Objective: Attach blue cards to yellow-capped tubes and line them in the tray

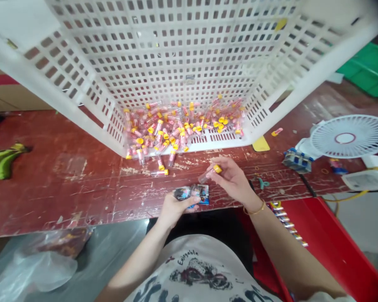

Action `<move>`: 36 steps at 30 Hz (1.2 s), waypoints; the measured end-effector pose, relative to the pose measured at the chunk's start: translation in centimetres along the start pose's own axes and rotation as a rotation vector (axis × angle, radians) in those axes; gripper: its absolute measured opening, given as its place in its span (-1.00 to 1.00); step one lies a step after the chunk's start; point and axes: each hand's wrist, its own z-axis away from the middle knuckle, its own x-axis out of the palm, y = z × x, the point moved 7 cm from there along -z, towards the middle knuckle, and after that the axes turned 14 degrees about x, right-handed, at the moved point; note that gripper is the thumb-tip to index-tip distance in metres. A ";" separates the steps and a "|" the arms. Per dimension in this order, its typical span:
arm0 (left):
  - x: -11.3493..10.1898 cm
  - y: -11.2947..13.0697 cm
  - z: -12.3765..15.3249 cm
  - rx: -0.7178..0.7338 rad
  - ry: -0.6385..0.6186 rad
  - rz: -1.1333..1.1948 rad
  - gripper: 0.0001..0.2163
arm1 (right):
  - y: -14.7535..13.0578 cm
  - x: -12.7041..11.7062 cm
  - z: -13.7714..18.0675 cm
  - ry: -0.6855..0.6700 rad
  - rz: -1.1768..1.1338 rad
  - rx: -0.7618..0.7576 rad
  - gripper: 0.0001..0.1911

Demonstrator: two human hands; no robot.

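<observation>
My left hand [174, 209] is closed around small blue-and-black printed packets [182, 193] at the table's front edge, thumb on top. In the fingers of my right hand [234, 181] is a small clear tube [207, 174] with a yellow cap, tilted, its clear end towards the packets. Just beyond both hands, a large white plastic crate [189, 54] lies on its side with its opening facing me. A heap of similar yellow-capped tubes [176, 132] with pink in them lies inside, and a few have spilled out, including one tube [160, 173] lying flat on the table.
On the worn red table [91, 193] a white fan [349, 136] and a blue-and-silver bundle of packets [297, 160] stand at right. Green bananas [6, 161] lie far left. A red surface [327, 239] with a row of yellow-capped tubes [288, 224] is beside my right forearm.
</observation>
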 end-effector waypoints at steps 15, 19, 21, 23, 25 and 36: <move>3.4 -0.3 0.2 -0.083 -0.162 0.158 -0.62 | 1.0 2.7 1.7 -0.162 0.125 0.134 -0.66; 4.3 -0.3 -0.1 -0.111 -0.137 0.209 -0.61 | 2.3 3.7 3.7 -0.031 0.148 0.132 -0.23; 4.6 -0.3 0.0 -0.115 -0.166 0.192 -0.62 | 2.7 3.3 4.3 0.094 0.140 0.148 -0.30; 4.7 -0.2 0.3 -0.114 -0.189 0.162 -0.63 | 2.8 2.9 4.5 0.138 0.146 0.134 -0.32; 4.8 -0.1 0.5 -0.106 -0.201 0.142 -0.66 | 2.8 2.6 4.6 0.131 0.150 0.110 -0.31; 6.2 -0.7 0.3 -0.043 -0.251 0.009 -0.59 | 3.1 -1.6 6.9 0.375 0.341 0.024 -0.30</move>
